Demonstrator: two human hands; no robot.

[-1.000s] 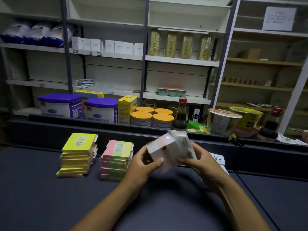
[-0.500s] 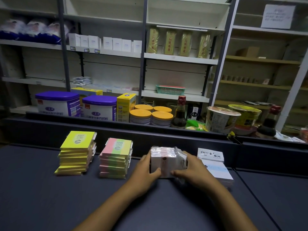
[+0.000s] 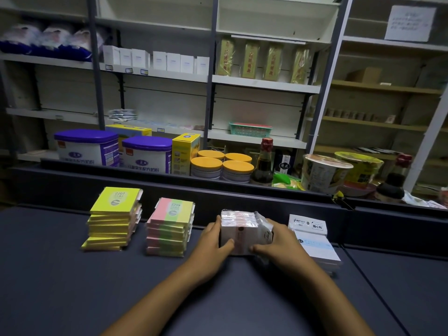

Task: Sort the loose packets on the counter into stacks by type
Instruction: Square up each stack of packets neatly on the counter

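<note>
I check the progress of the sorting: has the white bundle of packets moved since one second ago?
Yes. The white bundle came down from mid-air onto the counter, right of the pink-green stack.

A dark counter (image 3: 60,282) carries four groups of packets in a row near its back edge; at the left stands a yellow stack (image 3: 112,219), its lower packets slightly fanned; just beside it, apart, a pink-and-green stack (image 3: 169,227); next a white bundle (image 3: 240,232) in clear wrap, resting on the surface with a hand pressed to each side; at the right a low white stack (image 3: 315,241) with a pale blue band, near the bundle.
</note>
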